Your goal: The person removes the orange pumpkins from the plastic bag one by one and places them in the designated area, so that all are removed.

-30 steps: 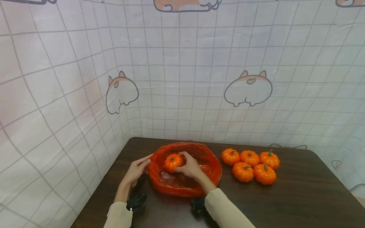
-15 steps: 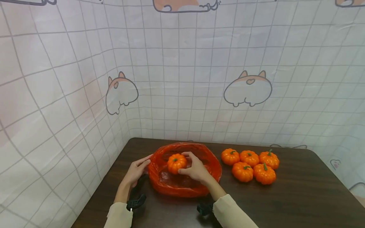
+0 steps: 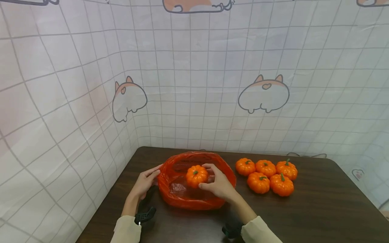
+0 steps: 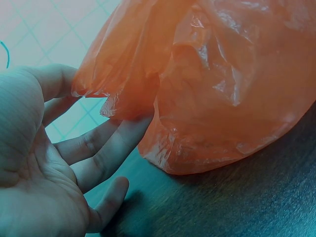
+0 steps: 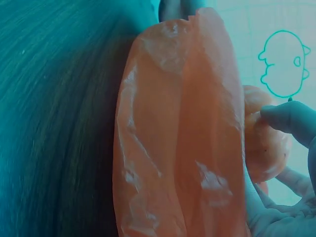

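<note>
A red plastic bag point(image 3: 194, 204) stands on the table with its mouth spread wide. My left hand point(image 3: 143, 184) is at the bag's left side. In the left wrist view, that hand's thumb and index finger pinch the edge of the bag point(image 4: 212, 113), while the other fingers touch its outside. My right hand point(image 3: 221, 184) grips a small orange pumpkin point(image 3: 197, 176) between thumb and fingers, over the bag's mouth. The right wrist view shows this pumpkin point(image 5: 266, 148) partly hidden by the bag's side, with the thumb on top.
To the right of the bag, several small orange pumpkins point(image 3: 259, 183) with green stems sit close together on the dark wooden table point(image 3: 322, 202). A white grid-patterned cloth point(image 3: 194, 101) hangs behind and to the left of the table.
My right hand has moved to the right across the bag's mouth with the pumpkin in its grip. The left hand and the bag have stayed nearly still.
</note>
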Demonstrator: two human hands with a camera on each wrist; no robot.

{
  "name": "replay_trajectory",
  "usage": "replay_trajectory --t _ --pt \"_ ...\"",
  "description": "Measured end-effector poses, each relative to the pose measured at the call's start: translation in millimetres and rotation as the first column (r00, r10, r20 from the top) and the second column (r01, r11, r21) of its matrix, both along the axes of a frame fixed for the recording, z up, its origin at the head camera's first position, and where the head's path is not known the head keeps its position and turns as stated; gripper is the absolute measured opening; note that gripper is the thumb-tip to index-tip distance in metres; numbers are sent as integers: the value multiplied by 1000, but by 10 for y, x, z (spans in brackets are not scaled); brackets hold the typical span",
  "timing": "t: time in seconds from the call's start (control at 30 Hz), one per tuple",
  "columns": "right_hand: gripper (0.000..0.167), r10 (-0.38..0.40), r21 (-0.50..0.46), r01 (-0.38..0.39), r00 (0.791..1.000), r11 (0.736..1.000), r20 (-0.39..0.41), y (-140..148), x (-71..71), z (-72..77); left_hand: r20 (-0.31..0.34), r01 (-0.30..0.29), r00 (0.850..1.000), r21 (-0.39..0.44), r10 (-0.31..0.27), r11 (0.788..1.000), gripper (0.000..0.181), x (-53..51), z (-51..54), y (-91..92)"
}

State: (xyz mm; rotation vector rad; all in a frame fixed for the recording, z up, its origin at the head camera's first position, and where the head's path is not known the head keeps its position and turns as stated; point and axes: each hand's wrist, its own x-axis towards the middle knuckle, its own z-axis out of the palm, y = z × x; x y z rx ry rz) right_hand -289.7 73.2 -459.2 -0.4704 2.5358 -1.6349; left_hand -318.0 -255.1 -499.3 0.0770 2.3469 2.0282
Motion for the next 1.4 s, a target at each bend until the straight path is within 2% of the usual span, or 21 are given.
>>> replay_trajectory --t 0.33,0.6,1.23,1.4 --pt "65 -53 -11 53 998 999 -22 199 101 12 6 -12 1000 -7 13 1000 40 -2 2 -6" --pt "67 -35 -57 35 999 998 -7 351 205 64 -4 7 1000 -21 -8 1000 43 6 11 -2" --pt "71 -11 -71 11 1000 997 10 763 423 89 1 2 1000 -4 -2 1000 42 22 17 10" --pt "71 5 -77 -5 1000 997 -9 868 469 88 0 8 1000 -11 -8 1000 42 28 21 10"
